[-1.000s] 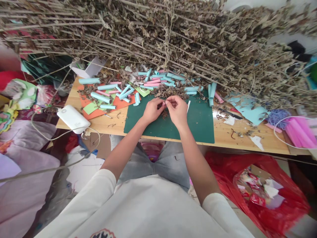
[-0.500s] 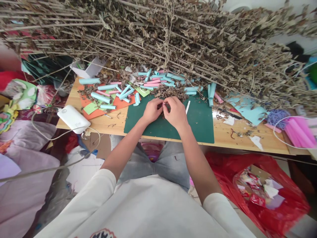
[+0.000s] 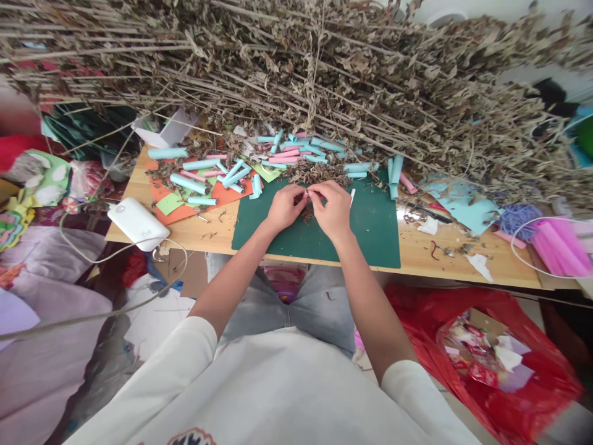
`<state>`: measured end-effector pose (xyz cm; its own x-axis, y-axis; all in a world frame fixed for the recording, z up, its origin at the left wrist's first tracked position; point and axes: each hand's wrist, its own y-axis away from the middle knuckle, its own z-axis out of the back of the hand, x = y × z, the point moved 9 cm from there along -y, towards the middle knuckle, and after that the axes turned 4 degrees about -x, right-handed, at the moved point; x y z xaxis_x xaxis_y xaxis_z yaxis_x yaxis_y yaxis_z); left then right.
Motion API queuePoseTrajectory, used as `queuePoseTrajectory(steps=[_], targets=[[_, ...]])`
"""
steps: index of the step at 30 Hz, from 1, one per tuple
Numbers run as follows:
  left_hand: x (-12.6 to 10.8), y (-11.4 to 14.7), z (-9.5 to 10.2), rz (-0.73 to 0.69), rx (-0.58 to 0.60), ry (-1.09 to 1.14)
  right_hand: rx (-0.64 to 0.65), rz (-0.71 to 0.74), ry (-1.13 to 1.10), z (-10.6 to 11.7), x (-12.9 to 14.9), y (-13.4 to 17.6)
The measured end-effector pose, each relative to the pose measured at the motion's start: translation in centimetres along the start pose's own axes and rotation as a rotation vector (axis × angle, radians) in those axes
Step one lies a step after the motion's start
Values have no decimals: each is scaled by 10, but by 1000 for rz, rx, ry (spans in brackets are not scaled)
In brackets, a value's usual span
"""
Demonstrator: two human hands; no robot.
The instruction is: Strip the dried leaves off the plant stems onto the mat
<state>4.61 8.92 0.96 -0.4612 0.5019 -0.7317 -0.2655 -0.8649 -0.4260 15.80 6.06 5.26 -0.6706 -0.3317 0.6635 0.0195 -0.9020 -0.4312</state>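
Note:
My left hand [image 3: 285, 207] and my right hand [image 3: 332, 209] meet over the green cutting mat [image 3: 375, 238], fingertips pinched together. Between them shows a bit of a small pink paper roll [image 3: 306, 193]; the fingers cover most of it. Crumbled dry leaves [image 3: 319, 171] lie in a heap just beyond my fingers, with a few crumbs below them. A thin white strip [image 3: 353, 196] pokes out beside my right hand. Behind the heap lie several blue paper tubes [image 3: 328, 144] and pink paper tubes [image 3: 284, 159].
Dried leafy stalks [image 3: 278, 74] spread across the back of the table. At left a white power bank [image 3: 138, 224] with a cable sits on the table edge. To the right are a black pen [image 3: 430, 212] and purple yarn [image 3: 517, 221]. A red rubbish bag [image 3: 417, 315] stands below.
My right hand's fingers have shifted and now pinch closer at the tips, its thumb more drawn up. The hand covers more of the white strip. My left hand stays nearly in place.

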Motion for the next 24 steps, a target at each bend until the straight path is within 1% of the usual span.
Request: queuePoseTrajectory(steps=[3,5,8,13,16,21,22,24], targets=[[0,0,0,-2,3,-1,36,77,97,-1,9,2],[1,0,-1,6,7,1,31,99,112,0,12,4],[2,0,-1,13,9,9,-22,53,47,7,8,3],[0,0,1,0,-5,13,-2,-21,-62,2,-3,0],[0,0,0,1,-5,5,-26,-145,-184,-4,-16,-4],[2,0,-3,6,4,20,26,-463,-436,-26,-44,-8],[3,1,-3,11,2,22,8,-509,-467,-26,-49,-7],[4,1,-2,21,-3,27,-81,-542,-457,-17,-56,-2]])
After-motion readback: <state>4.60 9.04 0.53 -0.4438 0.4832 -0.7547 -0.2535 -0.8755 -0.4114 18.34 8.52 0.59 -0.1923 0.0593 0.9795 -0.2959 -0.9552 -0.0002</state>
